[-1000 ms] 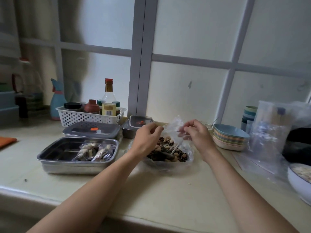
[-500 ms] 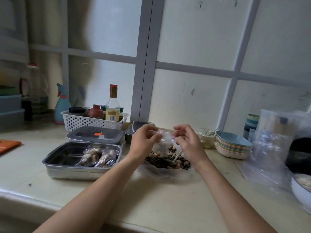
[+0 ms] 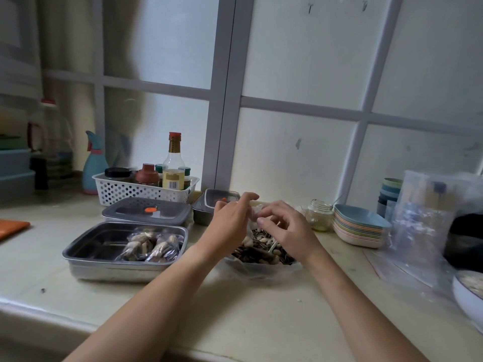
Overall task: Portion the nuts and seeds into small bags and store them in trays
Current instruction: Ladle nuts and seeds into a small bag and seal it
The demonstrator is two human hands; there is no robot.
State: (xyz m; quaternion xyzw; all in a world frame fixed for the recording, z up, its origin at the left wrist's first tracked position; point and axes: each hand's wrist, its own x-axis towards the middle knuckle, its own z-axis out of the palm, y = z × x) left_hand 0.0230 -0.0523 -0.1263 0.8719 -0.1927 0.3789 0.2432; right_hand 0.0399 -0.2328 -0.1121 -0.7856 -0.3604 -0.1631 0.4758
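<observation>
1. The left hand (image 3: 230, 222) and right hand (image 3: 286, 231) are close together above the counter (image 3: 261, 309), meeting on a small bag (image 3: 253, 213) of clear plastic held between them.
2. The right hand's fingers (image 3: 264, 220) are curled and pinch the crumpled bag. The left hand's lower fingers close against its other side, with the forefinger stretched out above.
3. Directly under both hands, a heap of nuts and seeds (image 3: 257, 253) lies in an open clear plastic wrap on the counter; a pale stick (image 3: 273, 247) pokes out of the heap just beneath the right hand.
4. To the left of the left hand stands a steel tray (image 3: 86, 246), holding filled bags (image 3: 151, 247) at the end nearer the hands.
5. Beyond that tray lies a grey lid (image 3: 146, 212) with an orange tab. A small lidded container (image 3: 222, 201) sits just behind the left hand.
6. Farther back on the left, a white basket (image 3: 122, 190) holds bottles and jars.
7. Behind and to the right of the right hand is a glass jar (image 3: 320, 215), then a stack of plates (image 3: 359, 229), then loose clear bags (image 3: 418, 226).
</observation>
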